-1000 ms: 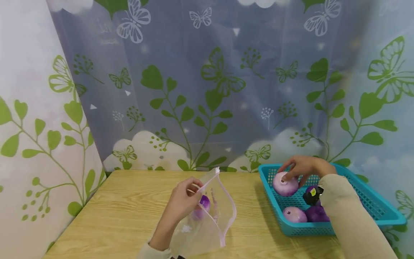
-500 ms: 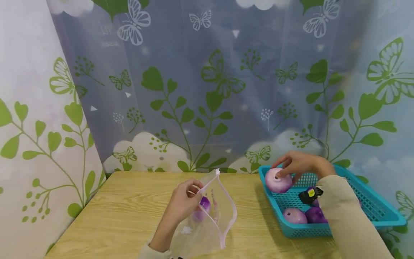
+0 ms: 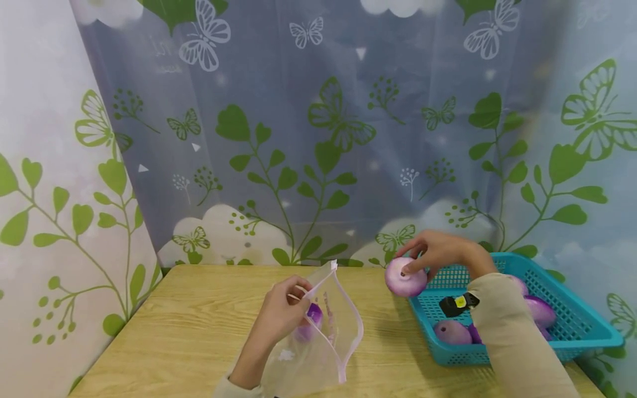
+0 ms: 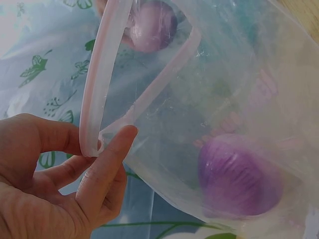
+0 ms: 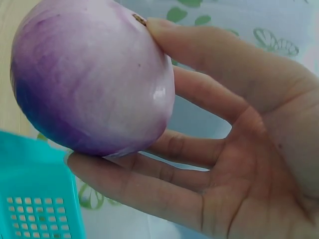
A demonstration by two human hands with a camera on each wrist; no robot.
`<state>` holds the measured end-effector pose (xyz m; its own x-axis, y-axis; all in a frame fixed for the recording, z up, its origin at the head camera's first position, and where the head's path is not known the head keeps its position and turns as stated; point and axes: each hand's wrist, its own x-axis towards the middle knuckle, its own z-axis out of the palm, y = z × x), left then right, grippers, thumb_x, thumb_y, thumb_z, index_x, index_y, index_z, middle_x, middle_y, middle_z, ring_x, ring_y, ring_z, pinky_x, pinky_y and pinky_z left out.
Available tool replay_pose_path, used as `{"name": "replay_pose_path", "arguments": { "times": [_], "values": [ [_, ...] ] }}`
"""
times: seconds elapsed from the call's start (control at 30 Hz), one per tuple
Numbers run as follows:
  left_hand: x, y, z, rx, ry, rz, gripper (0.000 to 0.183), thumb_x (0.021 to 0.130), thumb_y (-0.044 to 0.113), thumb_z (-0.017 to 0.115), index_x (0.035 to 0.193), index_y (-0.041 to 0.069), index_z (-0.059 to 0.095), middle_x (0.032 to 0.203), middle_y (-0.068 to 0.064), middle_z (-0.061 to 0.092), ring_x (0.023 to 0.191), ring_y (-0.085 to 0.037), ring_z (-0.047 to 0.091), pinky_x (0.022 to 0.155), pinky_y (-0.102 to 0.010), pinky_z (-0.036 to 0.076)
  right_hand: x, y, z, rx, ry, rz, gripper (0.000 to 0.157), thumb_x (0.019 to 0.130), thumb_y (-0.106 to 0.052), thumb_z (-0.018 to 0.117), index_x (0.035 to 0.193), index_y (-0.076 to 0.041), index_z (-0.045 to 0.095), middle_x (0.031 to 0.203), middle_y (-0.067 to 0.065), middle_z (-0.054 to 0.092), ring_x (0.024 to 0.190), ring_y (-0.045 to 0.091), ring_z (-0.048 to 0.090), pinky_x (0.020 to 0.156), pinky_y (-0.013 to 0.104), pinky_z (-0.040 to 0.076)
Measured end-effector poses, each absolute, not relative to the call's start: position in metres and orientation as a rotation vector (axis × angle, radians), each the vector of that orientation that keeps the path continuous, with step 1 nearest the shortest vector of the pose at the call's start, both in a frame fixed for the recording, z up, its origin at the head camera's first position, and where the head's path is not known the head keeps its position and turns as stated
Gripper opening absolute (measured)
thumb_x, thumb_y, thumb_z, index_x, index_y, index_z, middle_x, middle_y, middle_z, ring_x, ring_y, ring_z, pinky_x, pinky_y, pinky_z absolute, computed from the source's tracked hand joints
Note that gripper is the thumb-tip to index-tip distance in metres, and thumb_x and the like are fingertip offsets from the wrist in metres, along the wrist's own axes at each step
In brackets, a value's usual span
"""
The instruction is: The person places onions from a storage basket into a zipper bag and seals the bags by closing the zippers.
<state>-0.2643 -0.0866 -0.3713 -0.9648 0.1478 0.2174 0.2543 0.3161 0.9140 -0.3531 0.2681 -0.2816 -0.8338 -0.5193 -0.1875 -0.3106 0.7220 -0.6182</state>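
Observation:
My left hand pinches the rim of a clear zip bag between thumb and fingers, and the bag's pink-edged mouth gapes toward the right. Through the plastic a purple onion shows inside the bag. My right hand grips a large pale-purple onion by its side, thumb near the stem end and fingers around the far side, as the right wrist view shows. That onion hangs in the air at the left rim of a turquoise basket.
Several more onions lie in the basket, partly hidden behind my right sleeve. The wooden table extends to the left. A curtain printed with leaves and butterflies stands behind it.
My right hand has carried the large onion leftward and slightly up, from inside the basket to its left rim. The left hand and the bag have stayed in place.

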Motion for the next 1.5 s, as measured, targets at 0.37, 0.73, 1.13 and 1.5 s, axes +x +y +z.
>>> {"name": "replay_pose_path", "arguments": {
  "times": [0.37,0.73,1.13,1.5],
  "values": [
    [-0.264,-0.085,-0.374,-0.393,-2.475,-1.743,0.017,0.093,-0.001,0.063,0.110,0.002,0.067,0.094,-0.016,0.064,0.079,-0.026,0.067,0.061,-0.037,0.068,-0.340,0.232,-0.284,-0.852,2.562,-0.849,0.044,0.091,-0.022,0.078,0.131,-0.006,0.069,0.118,0.017,0.068,0.089,0.018,0.068,0.066,0.034,0.066],
    [-0.266,-0.083,-0.375,-0.392,-2.487,-1.742,0.018,0.093,0.000,0.063,0.110,0.002,0.067,0.095,-0.017,0.065,0.080,-0.027,0.068,0.062,-0.037,0.068,-0.323,0.210,-0.283,-0.963,2.567,-0.837,0.039,0.091,-0.023,0.078,0.128,-0.010,0.072,0.114,0.015,0.067,0.087,0.015,0.072,0.065,0.033,0.065],
    [-0.269,-0.083,-0.373,-0.393,-2.481,-1.713,0.017,0.092,-0.001,0.062,0.108,0.002,0.067,0.094,-0.017,0.065,0.074,-0.020,0.065,0.061,-0.039,0.068,-0.311,0.189,-0.283,-1.078,2.653,-0.685,0.035,0.091,-0.029,0.079,0.124,-0.017,0.075,0.112,0.002,0.074,0.095,0.014,0.072,0.073,0.022,0.062],
    [-0.264,-0.083,-0.373,-0.386,-2.479,-1.736,0.017,0.093,0.000,0.063,0.109,0.002,0.067,0.094,-0.016,0.064,0.075,-0.020,0.065,0.062,-0.040,0.068,-0.303,0.175,-0.292,-1.152,2.610,-0.687,0.036,0.091,-0.027,0.079,0.123,-0.012,0.075,0.109,0.002,0.074,0.092,0.012,0.070,0.079,0.022,0.062]
  ]
}}
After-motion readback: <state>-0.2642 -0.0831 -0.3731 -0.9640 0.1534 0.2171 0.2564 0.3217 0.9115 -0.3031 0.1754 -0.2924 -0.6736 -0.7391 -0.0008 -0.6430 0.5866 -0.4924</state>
